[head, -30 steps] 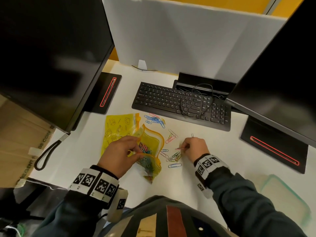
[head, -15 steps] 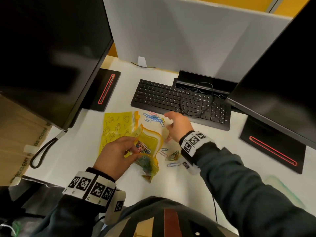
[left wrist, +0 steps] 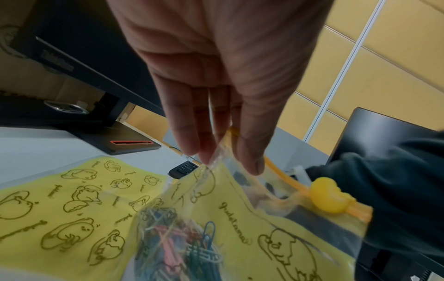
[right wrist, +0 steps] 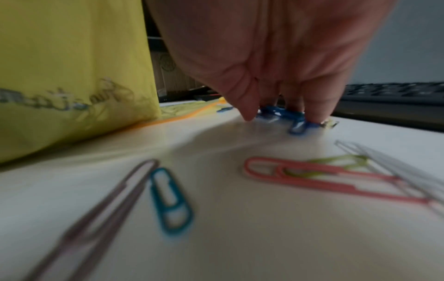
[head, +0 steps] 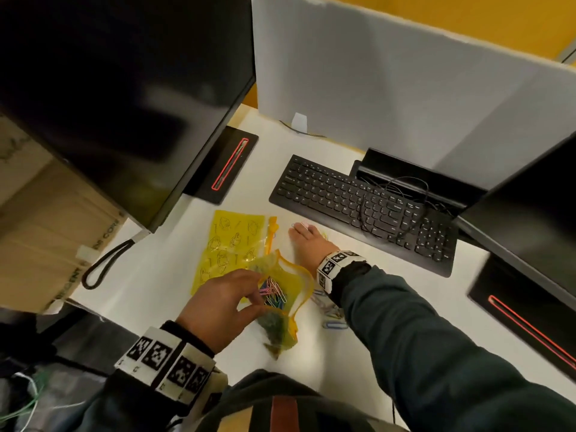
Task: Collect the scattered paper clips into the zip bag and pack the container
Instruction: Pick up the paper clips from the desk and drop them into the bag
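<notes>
My left hand (head: 224, 304) (left wrist: 216, 95) pinches the rim of a yellow printed zip bag (head: 296, 275) (left wrist: 240, 218), holding its mouth up and open. Coloured paper clips (head: 274, 294) (left wrist: 182, 243) lie inside it. My right hand (head: 308, 244) (right wrist: 276, 57) reaches forward past the bag, fingertips down on a cluster of blue clips (right wrist: 283, 114) in front of the keyboard. More loose clips (head: 333, 319) lie on the white desk under my right forearm, among them a pink one (right wrist: 312, 176) and a teal one (right wrist: 170, 201). No container is in view.
A second yellow bag (head: 230, 241) lies flat left of the held one. A black keyboard (head: 358, 201) with a cable over it sits just beyond the clips. Monitors (head: 109, 88) (head: 530, 198) overhang both sides, their bases (head: 227, 163) (head: 523, 310) on the desk.
My right hand left the clips near the bag's right side and moved forward and left to the blue cluster by the keyboard. The left hand kept hold of the bag.
</notes>
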Action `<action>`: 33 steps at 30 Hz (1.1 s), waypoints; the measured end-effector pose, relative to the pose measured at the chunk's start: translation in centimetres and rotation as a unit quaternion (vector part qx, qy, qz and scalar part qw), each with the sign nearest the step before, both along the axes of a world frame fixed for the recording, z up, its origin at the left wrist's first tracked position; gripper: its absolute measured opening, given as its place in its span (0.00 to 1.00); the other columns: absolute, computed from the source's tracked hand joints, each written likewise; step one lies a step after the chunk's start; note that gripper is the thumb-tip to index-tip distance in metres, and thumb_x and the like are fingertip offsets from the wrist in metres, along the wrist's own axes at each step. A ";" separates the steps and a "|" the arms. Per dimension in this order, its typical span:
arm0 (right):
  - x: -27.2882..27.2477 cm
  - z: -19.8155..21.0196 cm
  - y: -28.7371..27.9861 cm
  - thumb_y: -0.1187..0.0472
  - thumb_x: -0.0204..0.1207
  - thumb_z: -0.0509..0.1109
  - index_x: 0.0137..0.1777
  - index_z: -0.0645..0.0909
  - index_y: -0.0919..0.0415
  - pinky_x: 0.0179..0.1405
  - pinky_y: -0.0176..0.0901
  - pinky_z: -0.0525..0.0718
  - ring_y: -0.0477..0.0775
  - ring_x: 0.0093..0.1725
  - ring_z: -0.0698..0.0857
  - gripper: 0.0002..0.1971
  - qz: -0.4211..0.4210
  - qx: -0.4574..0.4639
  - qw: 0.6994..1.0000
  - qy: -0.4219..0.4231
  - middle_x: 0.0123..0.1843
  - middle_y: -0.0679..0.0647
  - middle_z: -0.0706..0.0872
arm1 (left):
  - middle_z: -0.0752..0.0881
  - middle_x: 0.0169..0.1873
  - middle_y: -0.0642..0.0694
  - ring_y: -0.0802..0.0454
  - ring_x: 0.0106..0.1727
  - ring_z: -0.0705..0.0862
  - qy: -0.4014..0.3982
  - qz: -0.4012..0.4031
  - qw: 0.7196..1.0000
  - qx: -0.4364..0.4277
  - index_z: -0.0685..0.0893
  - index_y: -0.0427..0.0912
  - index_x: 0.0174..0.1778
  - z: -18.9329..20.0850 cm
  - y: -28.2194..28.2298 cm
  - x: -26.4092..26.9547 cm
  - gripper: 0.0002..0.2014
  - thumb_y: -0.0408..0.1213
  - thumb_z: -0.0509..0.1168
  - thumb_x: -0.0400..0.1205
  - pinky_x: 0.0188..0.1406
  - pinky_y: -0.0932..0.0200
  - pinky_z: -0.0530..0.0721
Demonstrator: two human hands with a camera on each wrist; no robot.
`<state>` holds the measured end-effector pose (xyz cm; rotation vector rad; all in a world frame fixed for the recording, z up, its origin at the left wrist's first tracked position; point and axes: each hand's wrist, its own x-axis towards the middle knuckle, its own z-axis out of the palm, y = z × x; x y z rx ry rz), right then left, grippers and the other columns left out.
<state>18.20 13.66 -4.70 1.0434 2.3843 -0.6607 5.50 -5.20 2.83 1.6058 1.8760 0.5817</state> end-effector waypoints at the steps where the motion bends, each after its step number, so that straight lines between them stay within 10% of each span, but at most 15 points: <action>1: 0.8 0.2 -0.4 0.68 0.80 0.54 0.81 0.49 0.58 0.80 0.57 0.58 0.60 0.83 0.48 0.31 0.005 0.010 1.000 0.015 0.85 0.51 0.48 | 0.85 0.60 0.52 0.61 0.60 0.80 0.000 0.001 1.000 -0.001 0.84 0.47 0.33 0.0 0.1 -0.1 0.05 0.41 0.73 0.71 0.53 0.67 0.75; 11: 6.1 2.4 -4.1 0.64 0.74 0.68 0.81 0.54 0.52 0.80 0.54 0.63 0.56 0.83 0.56 0.37 -0.012 0.001 0.997 0.075 0.84 0.51 0.56 | 0.85 0.57 0.55 0.67 0.54 0.78 -0.001 -0.007 1.000 -0.018 0.86 0.45 0.33 0.2 0.4 -0.9 0.07 0.44 0.74 0.70 0.47 0.83 0.69; 20: -2.1 2.6 -3.5 0.51 0.81 0.58 0.81 0.47 0.48 0.78 0.69 0.54 0.63 0.82 0.47 0.32 0.129 0.006 0.991 -0.030 0.85 0.47 0.47 | 0.85 0.53 0.56 0.63 0.51 0.81 0.012 0.043 0.999 -0.031 0.86 0.44 0.32 0.8 -1.3 -2.7 0.05 0.41 0.74 0.70 0.50 0.67 0.78; 23: -3.3 1.8 -3.0 0.49 0.82 0.55 0.82 0.39 0.48 0.80 0.68 0.49 0.62 0.83 0.43 0.34 0.110 0.002 0.993 -0.039 0.85 0.46 0.41 | 0.87 0.53 0.51 0.74 0.50 0.76 0.011 0.036 0.999 -0.021 0.86 0.45 0.34 0.4 -1.5 -3.0 0.05 0.41 0.74 0.71 0.45 0.80 0.72; 29: -3.0 -0.1 -2.5 0.56 0.84 0.52 0.82 0.39 0.55 0.81 0.61 0.49 0.59 0.84 0.43 0.32 0.064 -0.005 0.997 -0.042 0.85 0.51 0.39 | 0.85 0.59 0.51 0.57 0.60 0.81 0.016 0.040 0.998 -0.043 0.86 0.46 0.36 0.7 -1.0 -3.0 0.05 0.42 0.72 0.72 0.59 0.56 0.79; 33: 0.3 1.3 -3.3 0.60 0.84 0.50 0.82 0.43 0.56 0.81 0.58 0.49 0.59 0.84 0.46 0.29 0.041 -0.014 0.998 -0.037 0.85 0.54 0.42 | 0.87 0.54 0.51 0.60 0.58 0.81 0.007 0.021 1.000 -0.015 0.85 0.47 0.34 0.4 -0.5 -2.6 0.05 0.42 0.73 0.71 0.53 0.64 0.78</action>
